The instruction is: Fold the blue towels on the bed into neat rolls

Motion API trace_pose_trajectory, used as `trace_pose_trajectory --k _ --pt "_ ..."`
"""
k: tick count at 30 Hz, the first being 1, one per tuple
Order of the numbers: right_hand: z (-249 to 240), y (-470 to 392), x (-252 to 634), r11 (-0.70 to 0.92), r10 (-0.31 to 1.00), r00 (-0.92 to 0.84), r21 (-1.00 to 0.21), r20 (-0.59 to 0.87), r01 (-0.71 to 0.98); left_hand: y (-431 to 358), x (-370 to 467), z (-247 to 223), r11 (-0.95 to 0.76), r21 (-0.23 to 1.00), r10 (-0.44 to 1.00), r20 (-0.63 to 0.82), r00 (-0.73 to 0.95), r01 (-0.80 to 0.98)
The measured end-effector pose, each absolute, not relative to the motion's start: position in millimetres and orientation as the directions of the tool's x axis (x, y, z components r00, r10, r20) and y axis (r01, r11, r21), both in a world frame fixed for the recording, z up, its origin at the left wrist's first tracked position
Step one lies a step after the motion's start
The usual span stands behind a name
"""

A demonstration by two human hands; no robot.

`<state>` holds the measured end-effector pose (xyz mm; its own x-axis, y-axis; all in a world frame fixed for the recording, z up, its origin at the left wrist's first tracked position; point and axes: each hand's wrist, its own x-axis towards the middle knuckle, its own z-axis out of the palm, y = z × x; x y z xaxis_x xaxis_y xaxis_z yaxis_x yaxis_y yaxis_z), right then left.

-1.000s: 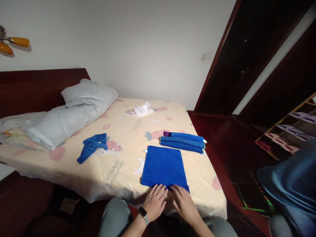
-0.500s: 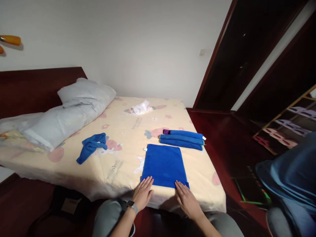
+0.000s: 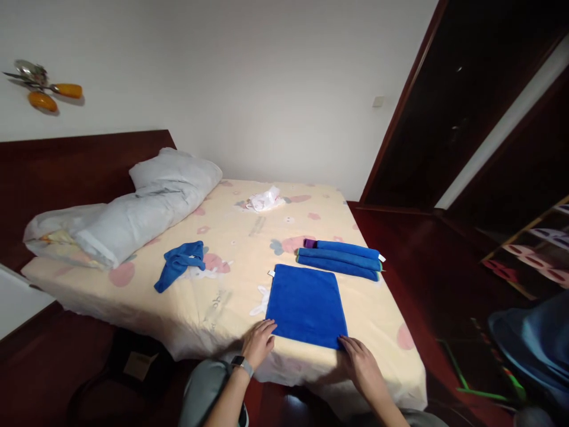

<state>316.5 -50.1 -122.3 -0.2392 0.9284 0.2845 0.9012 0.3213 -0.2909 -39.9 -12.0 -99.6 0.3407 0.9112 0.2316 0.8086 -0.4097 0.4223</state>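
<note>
A blue cloth (image 3: 306, 305) lies flat as a near-square at the front edge of the bed. My left hand (image 3: 259, 343) is at its near left corner, fingers closed together on the edge. At the near right corner, my right hand (image 3: 361, 363) has its thumb and fingertips closed on the cloth edge. Just beyond the flat cloth are several rolled blue cloths (image 3: 340, 259) side by side, one with a purple end. A crumpled blue cloth (image 3: 181, 264) rests to the left.
The bed (image 3: 240, 237) has a patterned cream sheet. A grey quilt (image 3: 151, 204) lies at the left by the headboard (image 3: 89, 160). A white plastic bag (image 3: 265, 200) sits near the wall. A shoe rack (image 3: 528, 237) stands at the right.
The view has shifted left. My hands have gone from fingers laid flat on the cloth to gripping its near corners, and the small fold along the near edge now lies flat.
</note>
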Motion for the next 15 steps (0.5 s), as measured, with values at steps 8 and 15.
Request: trace_pose_trajectory --k 8,15 --pt "-104 -40 321 0.328 0.933 -0.248 -0.333 0.261 0.884 -3 -34 -87 -0.421 0.404 0.905 0.239 0.351 0.812" --pt "-96 -63 341 0.322 0.946 -0.298 -0.458 0.126 0.829 -31 -51 -64 -0.508 0.403 0.860 0.181 0.478 0.761"
